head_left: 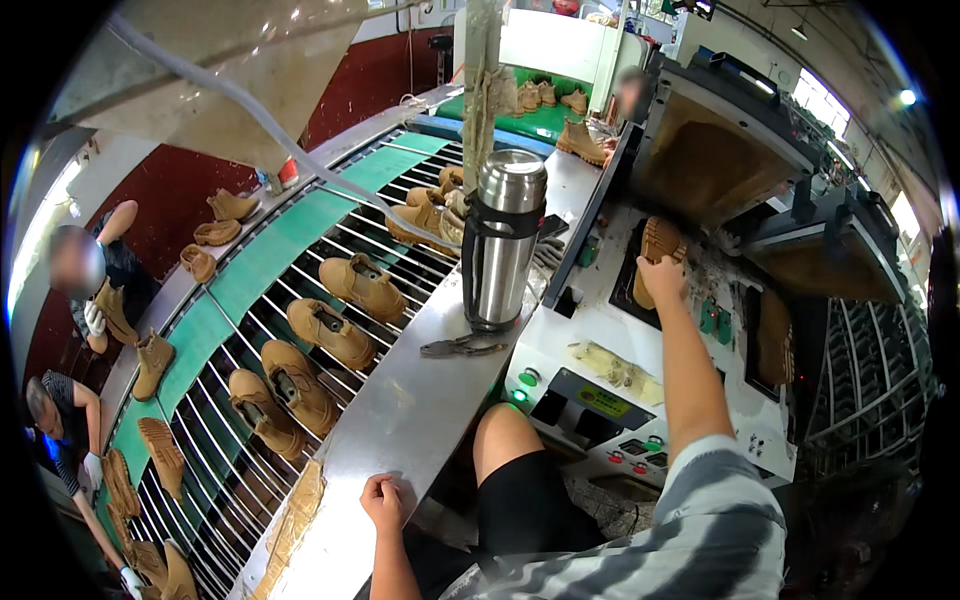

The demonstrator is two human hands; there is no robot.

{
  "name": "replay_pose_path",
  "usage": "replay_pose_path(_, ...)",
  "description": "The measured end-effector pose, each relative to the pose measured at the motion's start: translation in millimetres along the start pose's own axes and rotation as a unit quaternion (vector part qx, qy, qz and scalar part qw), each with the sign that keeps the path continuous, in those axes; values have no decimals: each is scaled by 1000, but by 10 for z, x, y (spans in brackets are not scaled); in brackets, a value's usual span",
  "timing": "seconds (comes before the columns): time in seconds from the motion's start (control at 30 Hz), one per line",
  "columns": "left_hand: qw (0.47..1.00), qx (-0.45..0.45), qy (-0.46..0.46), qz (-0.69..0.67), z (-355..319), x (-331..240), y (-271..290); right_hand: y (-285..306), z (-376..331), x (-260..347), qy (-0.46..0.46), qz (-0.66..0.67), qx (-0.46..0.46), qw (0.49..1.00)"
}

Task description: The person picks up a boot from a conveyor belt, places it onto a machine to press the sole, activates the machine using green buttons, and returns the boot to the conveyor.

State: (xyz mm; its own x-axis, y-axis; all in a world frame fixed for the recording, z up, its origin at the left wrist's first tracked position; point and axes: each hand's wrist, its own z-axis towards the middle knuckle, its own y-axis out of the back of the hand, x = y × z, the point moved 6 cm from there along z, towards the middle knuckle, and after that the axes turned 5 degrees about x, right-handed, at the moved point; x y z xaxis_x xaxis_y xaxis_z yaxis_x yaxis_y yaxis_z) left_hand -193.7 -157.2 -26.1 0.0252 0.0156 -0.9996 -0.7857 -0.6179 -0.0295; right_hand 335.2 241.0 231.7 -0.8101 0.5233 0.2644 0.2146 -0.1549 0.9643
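Note:
My right hand (662,278) reaches forward and grips a tan boot (656,245) turned sole up on the black bed of a press machine (600,330). My left hand (383,500) rests as a closed fist on the steel ledge (400,410) beside the conveyor, holding nothing that I can see. A steel vacuum flask (503,240) stands upright on that ledge ahead of my left hand, with a pair of pliers (462,346) lying at its foot.
Several tan boots (330,332) ride a roller conveyor (250,440) to my left. Two people (90,290) work on its far side. The machine's control panel (610,420) with buttons sits near my knee (505,440). An open press hood (720,150) hangs above.

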Motion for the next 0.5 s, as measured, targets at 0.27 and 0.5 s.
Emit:
replay_pose_path(0.27, 1000, -8, 14, 12, -29, 134, -43, 92, -158, -42, 20, 24, -2, 1000)
replay_pose_path(0.5, 999, -8, 1, 35, -14, 35, -16, 193, -87, -25, 33, -8, 119, 992)
